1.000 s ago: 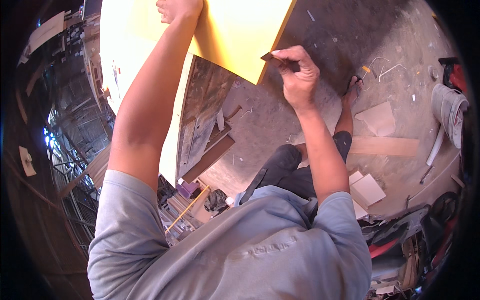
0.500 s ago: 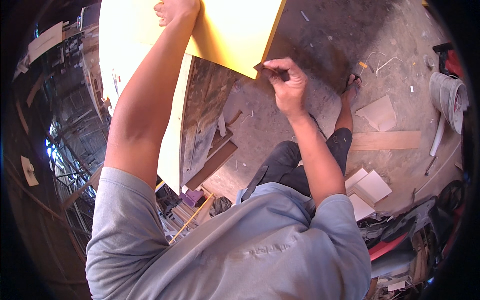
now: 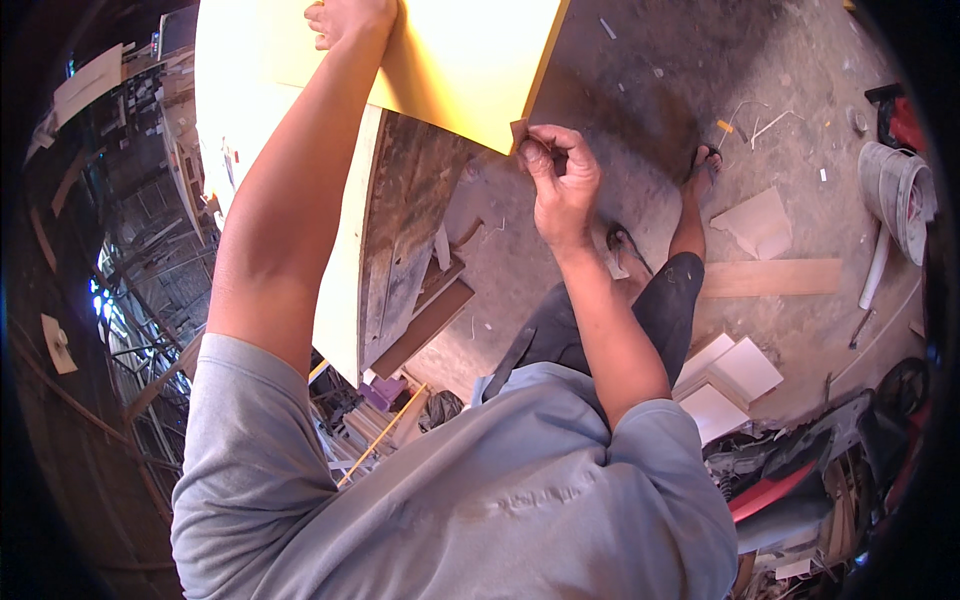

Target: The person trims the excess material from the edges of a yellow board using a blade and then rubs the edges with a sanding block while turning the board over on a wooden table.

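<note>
A bright yellow board (image 3: 460, 55) lies over a pale worktop (image 3: 340, 290) with a worn wooden underside. My left hand (image 3: 350, 22) grips the board near the top of the view with bent fingers. My right hand (image 3: 565, 170) pinches a small brown piece, possibly sandpaper (image 3: 519, 135), against the board's lower right corner, thumb and forefinger close to the edge.
My sandaled feet (image 3: 708, 158) stand on a dusty concrete floor with a plank (image 3: 770, 277), pale offcuts (image 3: 740, 370) and scraps. A grey bucket (image 3: 885, 200) and a white pipe (image 3: 875, 270) are at the right, a motorbike (image 3: 800, 470) lower right, timber clutter at the left.
My right hand has moved left and a little down along with the brown piece, staying at the board's corner. The board has shifted slightly left and up in the view.
</note>
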Demonstrator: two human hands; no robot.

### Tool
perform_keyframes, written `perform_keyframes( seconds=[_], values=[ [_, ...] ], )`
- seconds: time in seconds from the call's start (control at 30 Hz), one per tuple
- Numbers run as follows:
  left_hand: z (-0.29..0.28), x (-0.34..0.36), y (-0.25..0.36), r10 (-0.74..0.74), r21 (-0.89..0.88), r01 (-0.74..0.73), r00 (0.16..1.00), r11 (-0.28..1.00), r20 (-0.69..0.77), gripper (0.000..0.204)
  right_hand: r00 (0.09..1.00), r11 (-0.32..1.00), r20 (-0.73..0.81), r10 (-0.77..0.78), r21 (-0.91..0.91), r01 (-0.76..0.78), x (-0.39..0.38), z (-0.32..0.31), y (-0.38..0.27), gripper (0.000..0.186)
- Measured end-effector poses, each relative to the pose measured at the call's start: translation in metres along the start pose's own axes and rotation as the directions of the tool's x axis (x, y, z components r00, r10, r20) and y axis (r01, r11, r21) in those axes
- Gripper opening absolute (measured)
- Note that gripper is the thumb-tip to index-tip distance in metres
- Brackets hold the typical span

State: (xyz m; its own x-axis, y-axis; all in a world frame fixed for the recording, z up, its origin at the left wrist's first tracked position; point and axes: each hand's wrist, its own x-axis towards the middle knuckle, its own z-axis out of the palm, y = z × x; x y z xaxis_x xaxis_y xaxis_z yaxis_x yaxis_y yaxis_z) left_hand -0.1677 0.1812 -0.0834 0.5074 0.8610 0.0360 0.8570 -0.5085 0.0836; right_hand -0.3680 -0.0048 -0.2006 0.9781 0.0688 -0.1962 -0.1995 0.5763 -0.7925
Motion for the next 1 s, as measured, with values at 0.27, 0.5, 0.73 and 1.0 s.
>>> perform_keyframes(
  seconds=[0.27,0.5,0.73,1.0],
  values=[
    [-0.002,0.002,0.000,-0.005,-0.001,0.005,1.000,1.000,0.005,0.064,0.999,0.998,-0.042,0.029,0.054,-0.026,-0.003,0.007,-0.006,0.013],
    [0.002,0.003,0.000,-0.011,-0.021,0.011,1.000,1.000,-0.022,0.065,0.979,0.959,-0.128,0.160,0.254,-0.124,-0.016,0.020,-0.007,0.015],
    [0.001,0.004,0.002,-0.015,0.020,0.015,1.000,1.000,-0.011,0.066,0.937,0.899,-0.178,0.301,0.382,-0.216,-0.024,0.034,-0.019,0.016],
    [0.003,0.004,-0.003,-0.002,-0.008,0.002,1.000,1.000,-0.010,0.067,0.864,0.788,-0.182,0.469,0.527,-0.317,-0.027,0.046,-0.040,0.012]
  ],
)
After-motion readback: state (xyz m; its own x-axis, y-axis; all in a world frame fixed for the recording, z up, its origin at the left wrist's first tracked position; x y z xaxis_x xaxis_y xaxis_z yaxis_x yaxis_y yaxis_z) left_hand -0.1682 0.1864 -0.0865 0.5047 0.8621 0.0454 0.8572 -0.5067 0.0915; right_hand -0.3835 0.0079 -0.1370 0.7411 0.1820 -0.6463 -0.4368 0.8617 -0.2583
